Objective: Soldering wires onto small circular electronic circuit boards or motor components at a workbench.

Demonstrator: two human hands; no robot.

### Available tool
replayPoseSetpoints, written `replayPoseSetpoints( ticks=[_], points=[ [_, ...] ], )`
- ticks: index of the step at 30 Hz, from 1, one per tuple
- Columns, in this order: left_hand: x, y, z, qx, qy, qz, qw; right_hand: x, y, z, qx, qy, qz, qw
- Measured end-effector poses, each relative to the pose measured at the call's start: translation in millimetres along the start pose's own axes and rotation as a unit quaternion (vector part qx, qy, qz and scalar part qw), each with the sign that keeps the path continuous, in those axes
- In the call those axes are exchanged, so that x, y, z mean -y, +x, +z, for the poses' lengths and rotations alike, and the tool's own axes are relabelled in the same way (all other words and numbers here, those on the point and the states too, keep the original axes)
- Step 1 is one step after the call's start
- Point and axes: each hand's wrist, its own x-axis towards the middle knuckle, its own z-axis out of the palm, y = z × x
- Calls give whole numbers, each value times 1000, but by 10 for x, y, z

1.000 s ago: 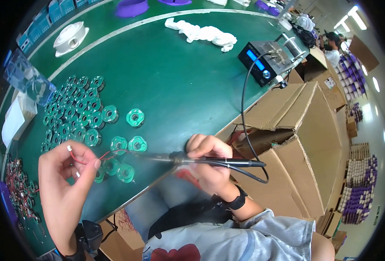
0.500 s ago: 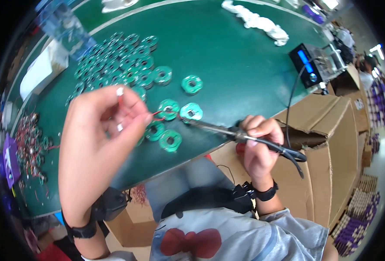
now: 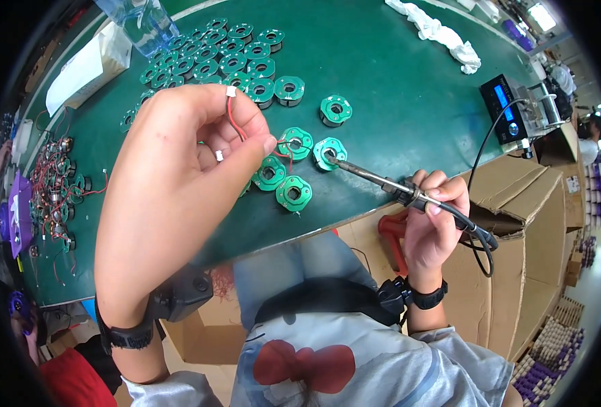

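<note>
My left hand [image 3: 192, 156] is closed, pinching red and black wires [image 3: 235, 121] between thumb and forefinger. A white connector [image 3: 230, 91] stands at their upper end; a second white connector [image 3: 220, 155] shows by the curled fingers. The free wire ends reach over a round green circuit board [image 3: 296, 144]. In my right hand [image 3: 437, 216] is a soldering iron [image 3: 368, 176], gripped around its handle. Its tip lies over the neighbouring green ring board [image 3: 327, 146]; contact is unclear. Two more ring boards [image 3: 294, 194] [image 3: 269, 173] sit just nearer me.
Many ring boards [image 3: 233, 64] cluster on the green table [image 3: 368, 74]. Left lies a heap of wired parts [image 3: 56, 183]. A soldering station [image 3: 511, 115] stands far right, its cable running to the iron. Cardboard boxes [image 3: 504, 271] flank the right edge. White crumpled cloth [image 3: 436, 34] lies behind.
The whole view has shifted, with the table sitting differently in it. The iron's tip has moved from beside the wire ends onto the right-hand ring board. Both hands keep their hold.
</note>
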Motion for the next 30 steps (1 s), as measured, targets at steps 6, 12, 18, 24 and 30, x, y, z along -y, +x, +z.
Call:
replayPoseSetpoints(
  ticks=[6, 12, 18, 24, 30],
  points=[
    [0, 4, 10, 6, 11, -1, 1000, -1, -2, -4, 23, -20, -4, 1000],
    [-7, 0, 20, 3, 3, -1, 1000, -1, 0, -3, 29, -34, -7, 999],
    [-18, 1, 13, 0, 14, -5, 1000, 2, 4, 9, 31, -40, -7, 999],
    [-7, 10, 21, 0, 0, 6, 1000, -1, 7, 7, 33, -39, -9, 999],
    [-27, 4, 5, 7, 5, -5, 1000, 6, 7, 10, 0, 4, 1, 1000]
  ],
)
